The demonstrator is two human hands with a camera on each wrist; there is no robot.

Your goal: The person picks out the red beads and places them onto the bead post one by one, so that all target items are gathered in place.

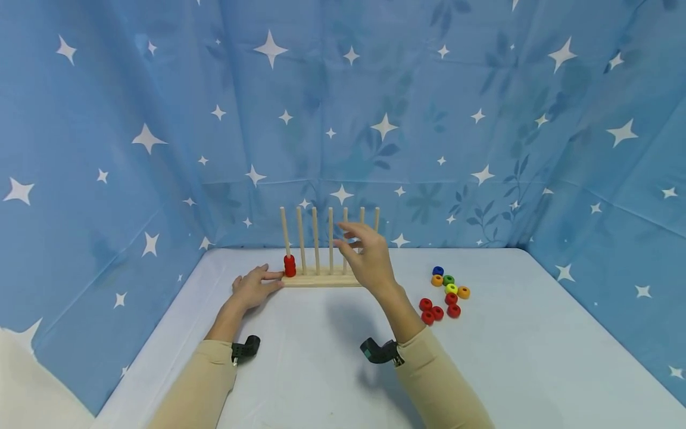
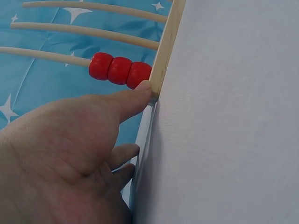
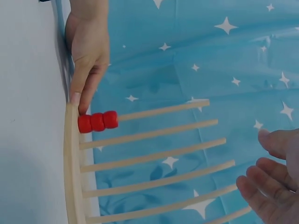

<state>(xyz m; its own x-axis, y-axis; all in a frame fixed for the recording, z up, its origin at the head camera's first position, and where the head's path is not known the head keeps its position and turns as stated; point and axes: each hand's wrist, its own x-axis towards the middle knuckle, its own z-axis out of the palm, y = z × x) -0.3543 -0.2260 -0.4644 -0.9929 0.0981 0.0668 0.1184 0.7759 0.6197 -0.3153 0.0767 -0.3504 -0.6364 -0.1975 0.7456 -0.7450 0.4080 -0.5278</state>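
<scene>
Plainly, left hand (image 1: pixel 254 288) pinching wooden rack (image 1: pixel 321 280), right hand (image 1: pixel 370 257) wide near pegs (image 1: pixel 315 238), red beads (image 1: pixel 290 266) stacked.

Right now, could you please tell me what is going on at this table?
A person is working with a wooden peg rack. The left hand holds the left end of its base, beside the leftmost peg, which carries three red beads. The right hand is raised by the pegs farther right, fingers apart and holding nothing. Loose beads in red, orange, yellow, green and blue lie on the white table, to the right of the rack.
</scene>
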